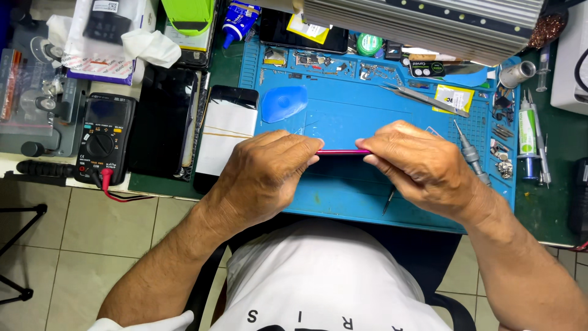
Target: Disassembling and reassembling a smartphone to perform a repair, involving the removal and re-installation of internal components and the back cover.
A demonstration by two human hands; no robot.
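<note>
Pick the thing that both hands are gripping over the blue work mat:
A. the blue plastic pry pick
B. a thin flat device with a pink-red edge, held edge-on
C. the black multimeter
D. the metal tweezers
B: the left hand and right hand pinch the thin pink-red-edged device between them above the blue mat, while the multimeter, tweezers and pry pick lie untouched.

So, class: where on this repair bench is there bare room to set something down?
Bare blue mat lies between the blue pry pick and the tweezers, above both hands. Its back edge and right side are crowded with small parts.
</note>
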